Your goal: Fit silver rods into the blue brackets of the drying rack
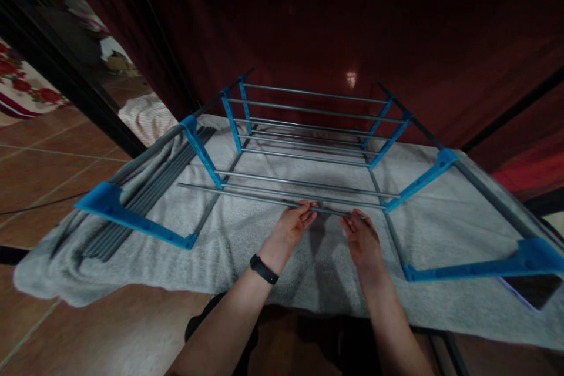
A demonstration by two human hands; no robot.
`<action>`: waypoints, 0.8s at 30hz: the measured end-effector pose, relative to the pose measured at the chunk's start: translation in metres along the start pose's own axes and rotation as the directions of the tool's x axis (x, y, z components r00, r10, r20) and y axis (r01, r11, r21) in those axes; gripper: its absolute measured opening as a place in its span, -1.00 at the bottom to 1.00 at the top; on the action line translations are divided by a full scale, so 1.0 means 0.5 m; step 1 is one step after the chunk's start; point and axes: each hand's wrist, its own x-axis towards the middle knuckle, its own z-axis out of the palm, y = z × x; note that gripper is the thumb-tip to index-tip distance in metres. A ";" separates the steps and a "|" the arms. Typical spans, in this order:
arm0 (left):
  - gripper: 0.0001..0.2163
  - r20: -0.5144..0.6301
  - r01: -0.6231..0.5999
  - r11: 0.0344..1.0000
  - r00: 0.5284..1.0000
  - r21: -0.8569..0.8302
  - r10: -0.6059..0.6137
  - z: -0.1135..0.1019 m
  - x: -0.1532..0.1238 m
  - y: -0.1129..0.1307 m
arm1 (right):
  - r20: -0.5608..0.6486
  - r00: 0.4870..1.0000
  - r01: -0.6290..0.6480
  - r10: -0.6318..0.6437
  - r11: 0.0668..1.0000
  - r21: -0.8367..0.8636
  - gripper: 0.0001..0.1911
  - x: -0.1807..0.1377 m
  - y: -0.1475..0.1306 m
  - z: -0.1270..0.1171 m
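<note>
A rack of grey metal rods and blue plastic brackets (200,150) lies on a grey towel (247,235) spread on the floor. My left hand (291,226) and my right hand (361,238) both pinch one loose grey rod (247,195) that runs across the rack's near end. The left wrist wears a black band. Several rods sit seated between the blue side pieces further back (308,129).
A bundle of spare grey rods (145,200) lies on the towel's left edge, beside a blue bracket (127,214). Another blue bracket (484,267) is at the right. Brown tiled floor lies to the left, a dark red wall behind.
</note>
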 end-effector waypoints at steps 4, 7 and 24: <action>-0.86 -0.014 0.028 1.000 1.000 -0.006 -0.028 0.000 -0.001 -0.006 | 0.016 1.000 -0.022 0.023 0.999 -0.039 -0.62 -0.007 0.013 0.013; -0.86 -0.018 0.027 1.000 0.999 0.011 -0.026 0.000 0.000 -0.007 | 0.003 0.999 -0.031 0.031 0.998 -0.058 -0.63 -0.006 0.016 0.016; -0.81 -0.028 -0.005 1.000 1.000 -0.013 0.004 0.000 -0.007 -0.016 | 0.078 0.996 -0.038 0.048 0.991 -0.128 -0.62 -0.013 0.010 0.021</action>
